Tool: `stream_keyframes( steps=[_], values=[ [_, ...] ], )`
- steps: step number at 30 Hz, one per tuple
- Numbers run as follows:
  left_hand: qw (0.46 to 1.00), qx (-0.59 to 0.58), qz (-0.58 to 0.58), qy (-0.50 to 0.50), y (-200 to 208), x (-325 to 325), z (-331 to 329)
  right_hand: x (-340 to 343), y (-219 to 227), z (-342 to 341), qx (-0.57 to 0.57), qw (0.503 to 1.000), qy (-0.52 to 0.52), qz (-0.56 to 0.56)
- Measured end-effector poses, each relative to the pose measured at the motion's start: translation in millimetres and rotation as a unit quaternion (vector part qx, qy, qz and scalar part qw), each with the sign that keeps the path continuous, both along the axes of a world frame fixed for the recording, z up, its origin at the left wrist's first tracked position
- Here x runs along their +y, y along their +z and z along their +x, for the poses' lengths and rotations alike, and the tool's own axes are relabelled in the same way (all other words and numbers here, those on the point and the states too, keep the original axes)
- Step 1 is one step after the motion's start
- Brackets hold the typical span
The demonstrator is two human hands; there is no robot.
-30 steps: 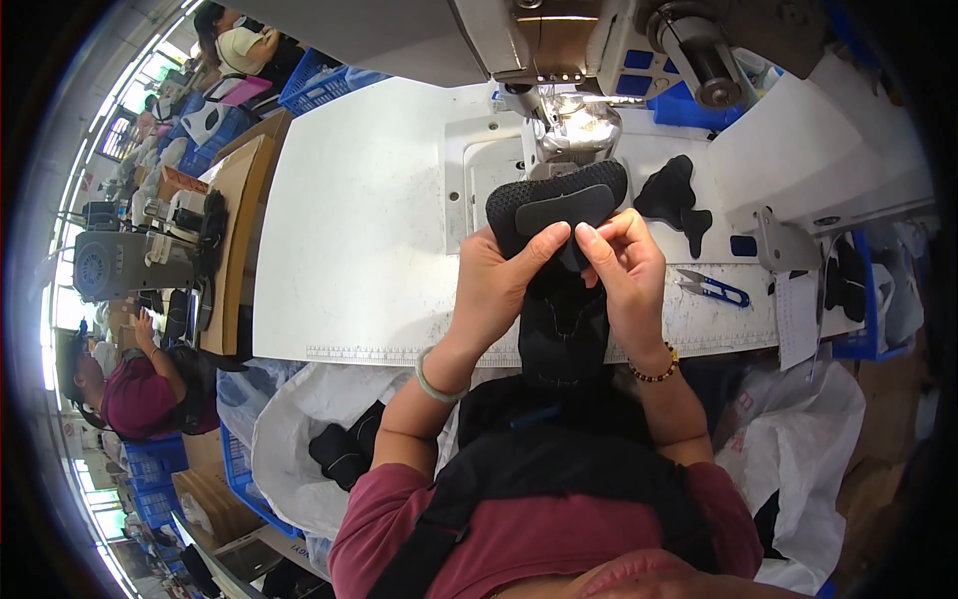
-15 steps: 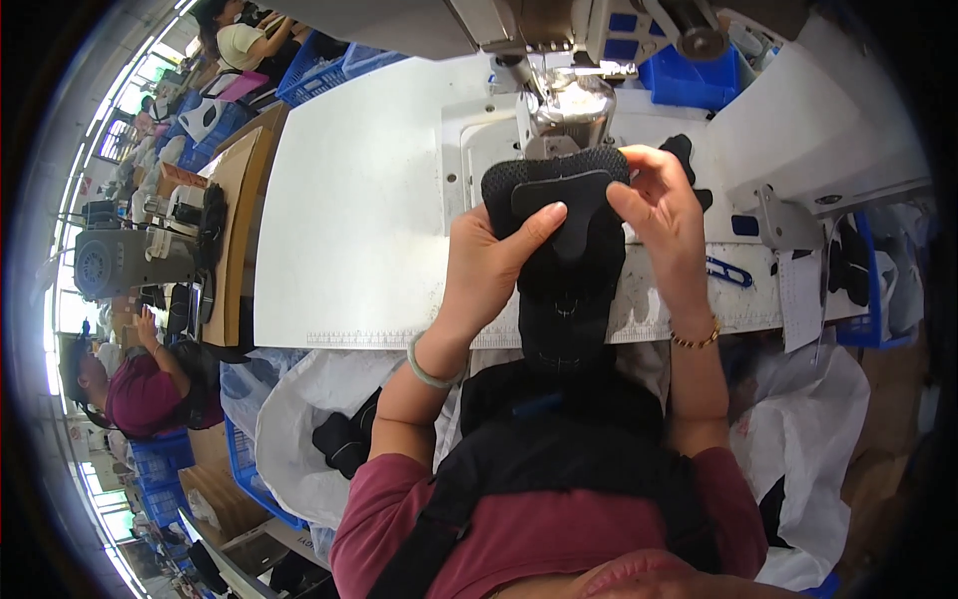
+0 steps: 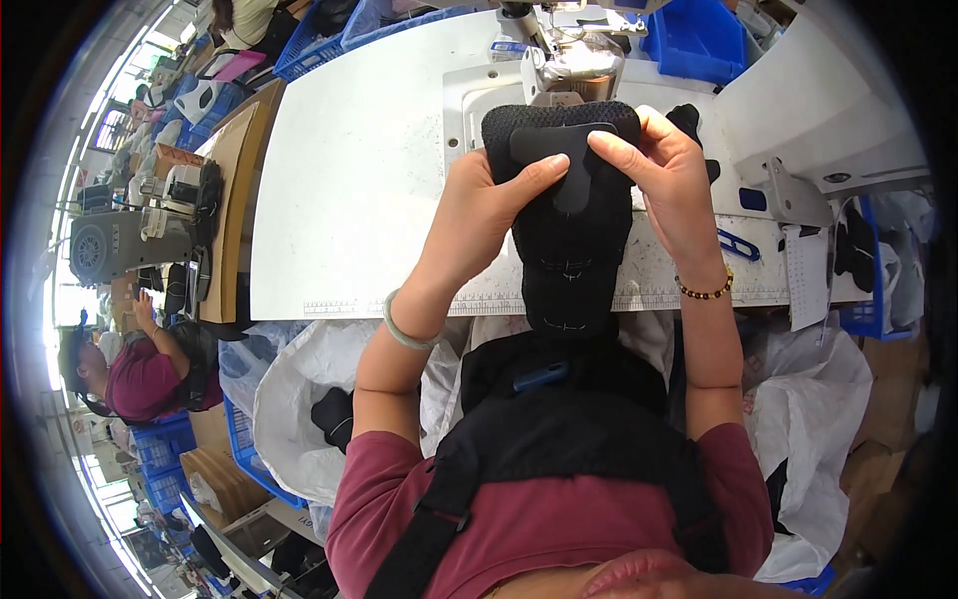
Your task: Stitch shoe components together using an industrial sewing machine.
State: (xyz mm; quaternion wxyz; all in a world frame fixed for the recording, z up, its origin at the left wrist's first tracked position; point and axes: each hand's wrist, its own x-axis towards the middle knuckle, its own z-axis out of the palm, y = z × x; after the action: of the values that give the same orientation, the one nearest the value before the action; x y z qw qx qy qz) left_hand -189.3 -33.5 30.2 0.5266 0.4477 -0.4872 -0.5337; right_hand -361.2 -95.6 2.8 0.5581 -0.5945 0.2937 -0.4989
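Observation:
Both my hands hold a long black mesh fabric piece (image 3: pixel 571 240) in front of the sewing machine (image 3: pixel 587 62). A smooth black T-shaped patch (image 3: pixel 573 192) lies on its wide far end. My left hand (image 3: pixel 487 205) grips the left edge, its thumb pressing on the patch. On the other side my right hand (image 3: pixel 671 175) pinches the far right corner, thumb resting at the patch's upper right; its other fingers are partly hidden behind the fabric. The narrower near end, with light stitch marks, hangs over the table's front edge toward my black apron.
The white sewing table (image 3: pixel 349 200) has a ruler strip along its front edge. Blue thread snips (image 3: pixel 738 246) and dark fabric pieces (image 3: pixel 689 122) lie to the right. A blue bin (image 3: pixel 699 40) stands behind. White sacks (image 3: pixel 299 409) hang below. A co-worker (image 3: pixel 150 374) sits at left.
The fabric piece and both hands are farther up in the picture, away from my body. My right thumb has shifted inward onto the patch. The view itself has tilted slightly.

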Motion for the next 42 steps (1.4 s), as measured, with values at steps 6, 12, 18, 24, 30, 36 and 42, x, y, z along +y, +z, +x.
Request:
stream_keyframes(
  steps=[6, 12, 18, 24, 30, 36, 42],
  values=[
    [0.999, -0.046, -0.011, -0.019, 0, -5, 6, 2, 8, 2, -0.035, 0.999, 0.013, 0.020],
    [0.999, -0.043, -0.017, -0.023, -6, -10, 10, -4, 5, 0, -0.035, 0.998, 0.048, 0.033],
    [0.998, -0.044, -0.027, -0.032, -8, -12, 12, -4, 4, -1, -0.042, 0.997, 0.060, 0.007],
    [0.999, -0.023, -0.030, -0.037, -8, -16, 15, -6, 5, 2, -0.042, 0.998, 0.056, -0.004],
    [0.984, -0.158, -0.077, -0.033, 1, -23, 28, -8, 12, 3, -0.010, 0.999, 0.031, -0.038],
    [0.983, -0.161, -0.071, -0.056, 17, -29, 29, -14, 14, 4, -0.021, 0.999, 0.036, -0.022],
    [0.980, -0.181, -0.059, -0.052, 19, -34, 32, -10, 18, 3, -0.008, 0.998, 0.056, -0.001]
  ],
)
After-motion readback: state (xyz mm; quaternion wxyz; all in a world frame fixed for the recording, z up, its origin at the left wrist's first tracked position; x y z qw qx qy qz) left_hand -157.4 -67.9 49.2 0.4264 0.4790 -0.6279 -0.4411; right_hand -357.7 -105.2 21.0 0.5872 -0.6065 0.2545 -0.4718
